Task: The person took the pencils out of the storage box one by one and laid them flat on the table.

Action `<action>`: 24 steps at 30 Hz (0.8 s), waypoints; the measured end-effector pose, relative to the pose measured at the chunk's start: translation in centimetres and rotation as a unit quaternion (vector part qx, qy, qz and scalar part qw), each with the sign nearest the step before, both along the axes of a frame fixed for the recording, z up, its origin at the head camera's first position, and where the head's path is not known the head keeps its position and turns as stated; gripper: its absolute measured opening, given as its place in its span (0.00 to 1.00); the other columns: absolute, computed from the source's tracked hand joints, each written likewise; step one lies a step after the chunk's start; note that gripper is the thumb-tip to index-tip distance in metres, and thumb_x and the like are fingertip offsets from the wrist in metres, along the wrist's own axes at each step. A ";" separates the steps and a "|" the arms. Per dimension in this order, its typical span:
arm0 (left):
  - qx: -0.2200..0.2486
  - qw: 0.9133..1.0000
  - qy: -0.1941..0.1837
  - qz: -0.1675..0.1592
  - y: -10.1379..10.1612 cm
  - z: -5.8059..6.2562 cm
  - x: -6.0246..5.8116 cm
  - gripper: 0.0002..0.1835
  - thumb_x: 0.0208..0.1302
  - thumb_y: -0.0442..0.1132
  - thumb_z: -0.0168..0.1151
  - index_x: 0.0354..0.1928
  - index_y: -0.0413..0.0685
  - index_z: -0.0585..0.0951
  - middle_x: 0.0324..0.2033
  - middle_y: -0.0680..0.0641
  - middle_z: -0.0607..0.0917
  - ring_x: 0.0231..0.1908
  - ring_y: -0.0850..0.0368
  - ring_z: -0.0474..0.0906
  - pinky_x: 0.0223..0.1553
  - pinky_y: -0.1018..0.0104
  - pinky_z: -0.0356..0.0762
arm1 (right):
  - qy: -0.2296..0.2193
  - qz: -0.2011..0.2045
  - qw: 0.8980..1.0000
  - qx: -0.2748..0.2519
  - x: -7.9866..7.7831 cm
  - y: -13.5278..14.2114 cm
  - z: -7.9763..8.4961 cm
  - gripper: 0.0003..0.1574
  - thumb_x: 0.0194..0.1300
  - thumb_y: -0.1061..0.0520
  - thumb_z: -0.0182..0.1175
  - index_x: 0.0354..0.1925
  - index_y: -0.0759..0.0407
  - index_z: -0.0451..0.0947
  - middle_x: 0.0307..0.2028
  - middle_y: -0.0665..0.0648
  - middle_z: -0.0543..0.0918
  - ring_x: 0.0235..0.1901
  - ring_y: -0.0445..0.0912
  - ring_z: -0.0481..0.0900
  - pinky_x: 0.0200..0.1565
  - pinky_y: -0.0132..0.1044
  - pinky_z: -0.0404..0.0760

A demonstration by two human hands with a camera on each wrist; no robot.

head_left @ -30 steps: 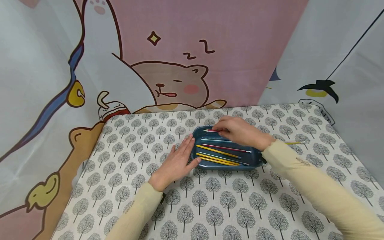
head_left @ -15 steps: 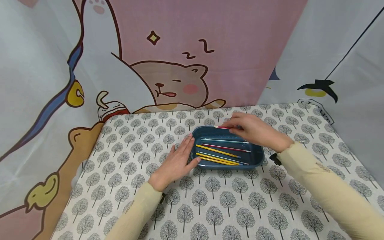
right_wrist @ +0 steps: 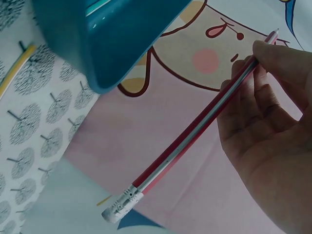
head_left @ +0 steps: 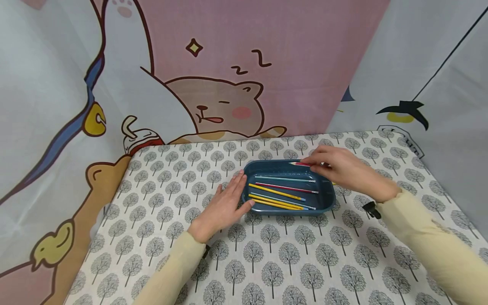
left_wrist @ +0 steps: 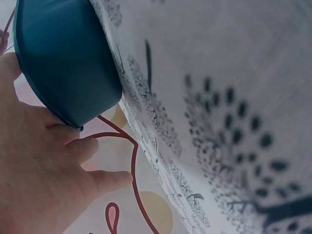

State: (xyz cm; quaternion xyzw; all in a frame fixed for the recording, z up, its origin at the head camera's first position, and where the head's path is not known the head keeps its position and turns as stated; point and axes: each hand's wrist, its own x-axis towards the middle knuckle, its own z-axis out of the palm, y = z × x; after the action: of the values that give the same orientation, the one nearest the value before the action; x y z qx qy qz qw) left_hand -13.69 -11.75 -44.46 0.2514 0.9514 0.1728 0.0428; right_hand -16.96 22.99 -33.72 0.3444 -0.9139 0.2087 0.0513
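A dark blue tray (head_left: 327, 198) lies on the cloth with several pencils in it. Among them are a pale teal pencil (head_left: 285, 179), a red pencil (head_left: 286, 187) and a yellow pencil (head_left: 277, 192). My left hand (head_left: 225, 203) rests on the tray's left end, its fingers extended along the rim; the left wrist view shows them against the tray's outer wall (left_wrist: 68, 58). Between thumb and fingers, my right hand (head_left: 339, 167) pinches a red-and-silver striped pencil (right_wrist: 195, 126) above the tray's far right side. Its sharpened tip points left in the head view, and the eraser end hangs free.
Another yellow pencil (right_wrist: 17, 70) lies on the cloth beyond the tray's right end, mostly hidden behind my right hand in the head view. A tree-print cloth (head_left: 270, 254) covers the table. Printed curtains (head_left: 305, 63) hang behind and at both sides.
My right hand has moved right with the red-and-silver pencil, from over the tray's back left toward its far right corner. My left hand has stayed on the tray's left end.
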 end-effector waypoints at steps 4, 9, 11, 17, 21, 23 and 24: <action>0.000 1.000 0.001 -0.002 -0.1 0.0 0.0 0.46 0.79 0.65 0.44 0.83 0.44 0.46 0.83 0.47 0.41 0.81 0.48 0.42 0.74 0.32 0.49 | 0.012 -0.006 1.000 -0.002 0.5 1.0 -0.1 0.18 0.68 0.67 0.68 0.53 0.53 0.89 0.45 0.48 0.84 0.37 0.39 0.77 0.34 0.37 0.79; -0.006 1.000 0.006 -0.002 -0.1 0.2 0.0 0.46 0.79 0.67 0.41 0.83 0.44 0.46 0.83 0.46 0.43 0.81 0.46 0.44 0.74 0.31 0.49 | 0.036 -0.005 0.999 -0.009 1.1 2.4 -0.5 0.20 0.64 0.68 0.70 0.52 0.50 0.90 0.44 0.45 0.84 0.34 0.36 0.75 0.31 0.33 0.77; -0.012 1.000 0.009 -0.001 -0.2 0.3 0.1 0.46 0.79 0.68 0.40 0.83 0.44 0.46 0.83 0.46 0.43 0.81 0.45 0.45 0.74 0.30 0.49 | 0.042 -0.005 0.999 -0.012 1.3 2.9 -0.7 0.21 0.63 0.68 0.71 0.51 0.50 0.90 0.43 0.45 0.83 0.33 0.35 0.74 0.30 0.32 0.76; -0.016 1.000 0.010 0.002 -0.2 0.4 0.2 0.45 0.79 0.65 0.44 0.83 0.44 0.46 0.83 0.47 0.41 0.81 0.44 0.45 0.74 0.30 0.48 | 0.028 -0.033 0.999 -0.008 1.9 4.2 -1.1 0.23 0.62 0.69 0.72 0.51 0.47 0.90 0.41 0.41 0.82 0.32 0.34 0.73 0.30 0.31 0.75; -0.016 1.000 0.003 0.005 -0.1 0.6 0.2 0.45 0.79 0.65 0.44 0.83 0.45 0.46 0.82 0.51 0.38 0.81 0.46 0.43 0.75 0.32 0.47 | 0.030 -0.043 0.999 -0.003 2.3 5.3 -1.6 0.23 0.62 0.70 0.71 0.51 0.48 0.90 0.41 0.41 0.82 0.32 0.34 0.72 0.30 0.31 0.75; -0.015 1.000 0.001 0.005 -0.1 0.6 0.2 0.45 0.79 0.65 0.44 0.83 0.45 0.45 0.82 0.51 0.38 0.81 0.47 0.43 0.75 0.32 0.47 | 0.036 -0.043 0.998 -0.004 2.4 6.0 -1.9 0.23 0.62 0.70 0.71 0.52 0.49 0.90 0.41 0.41 0.82 0.32 0.34 0.73 0.30 0.31 0.75; -0.014 1.000 0.001 0.004 0.0 0.6 0.2 0.45 0.79 0.65 0.44 0.83 0.45 0.45 0.82 0.51 0.38 0.81 0.47 0.43 0.75 0.32 0.47 | 0.040 -0.042 0.998 -0.005 2.4 6.3 -2.1 0.23 0.61 0.70 0.72 0.51 0.50 0.90 0.41 0.42 0.82 0.32 0.34 0.73 0.30 0.31 0.75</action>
State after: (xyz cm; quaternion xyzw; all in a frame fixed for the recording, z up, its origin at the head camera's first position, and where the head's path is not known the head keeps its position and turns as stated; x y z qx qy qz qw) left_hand -13.49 -11.78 -43.88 0.2474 0.9546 0.1595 0.0447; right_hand -14.57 29.30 -35.87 0.3137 -0.9236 0.1973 0.0983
